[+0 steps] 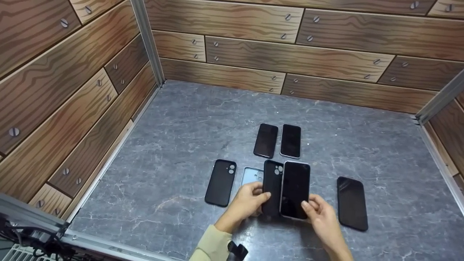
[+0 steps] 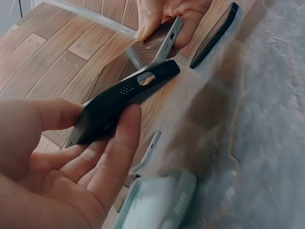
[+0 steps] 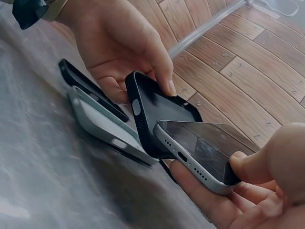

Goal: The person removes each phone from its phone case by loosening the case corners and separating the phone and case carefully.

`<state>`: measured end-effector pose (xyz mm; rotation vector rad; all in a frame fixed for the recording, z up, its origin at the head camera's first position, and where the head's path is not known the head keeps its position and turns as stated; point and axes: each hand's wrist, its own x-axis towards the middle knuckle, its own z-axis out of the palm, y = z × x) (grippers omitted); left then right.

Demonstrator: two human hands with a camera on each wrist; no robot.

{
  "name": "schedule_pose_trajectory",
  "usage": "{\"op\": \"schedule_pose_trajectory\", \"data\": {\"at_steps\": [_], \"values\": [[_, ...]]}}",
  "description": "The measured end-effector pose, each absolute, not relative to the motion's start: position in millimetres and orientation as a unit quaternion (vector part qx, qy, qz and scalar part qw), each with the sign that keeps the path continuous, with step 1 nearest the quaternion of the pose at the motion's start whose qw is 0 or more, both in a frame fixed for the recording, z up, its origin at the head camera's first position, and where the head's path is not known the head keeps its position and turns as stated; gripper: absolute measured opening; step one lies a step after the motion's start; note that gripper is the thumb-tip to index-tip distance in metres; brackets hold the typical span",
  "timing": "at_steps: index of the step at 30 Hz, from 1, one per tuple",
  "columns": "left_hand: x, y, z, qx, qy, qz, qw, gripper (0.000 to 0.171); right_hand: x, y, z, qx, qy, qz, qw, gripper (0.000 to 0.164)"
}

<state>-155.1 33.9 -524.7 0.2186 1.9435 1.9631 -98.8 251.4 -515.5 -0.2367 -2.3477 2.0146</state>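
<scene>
My left hand (image 1: 250, 201) grips a black phone case (image 1: 272, 188) by its left side, thumb on the edge and fingers underneath. The case's hollow inside faces up, with camera holes at its top right. In my right hand (image 1: 322, 217) is a smartphone (image 1: 295, 190) with a dark screen and silver frame, pinched at its lower right. The phone's left edge overlaps the case's right edge. In the right wrist view, the phone's bottom end (image 3: 188, 164) with its charging port sits beside the case's rim (image 3: 138, 114). Both are held above the table.
A light blue phone case (image 1: 250, 175) lies partly behind my left hand, with another black case (image 1: 220, 183) left of it. Two phones, one black (image 1: 265, 140) and one silver-edged (image 1: 290, 141), lie farther back. A black phone (image 1: 352, 203) lies at right. Wood-patterned walls (image 1: 232, 54) enclose the table.
</scene>
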Motion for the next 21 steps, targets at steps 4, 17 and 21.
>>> {"op": "schedule_pose_trajectory", "data": {"at_steps": [4, 17, 21], "values": [[-159.3, 43.6, -520.2, 0.099, 0.695, 0.688, 0.184, 0.032, -108.1, 264.4, -509.9, -0.076, -0.779, 0.621, 0.043, 0.021], [-165.7, 63.3, -518.4, 0.116, 0.701, 0.675, 0.197, 0.041, -158.3, 308.5, -495.1, -0.107, -0.795, 0.596, 0.032, 0.030], [-165.1, 66.8, -519.2, 0.104, 0.700, 0.678, 0.201, 0.046, -174.7, 318.8, -493.6, -0.103, -0.799, 0.592, 0.022, 0.032]]}}
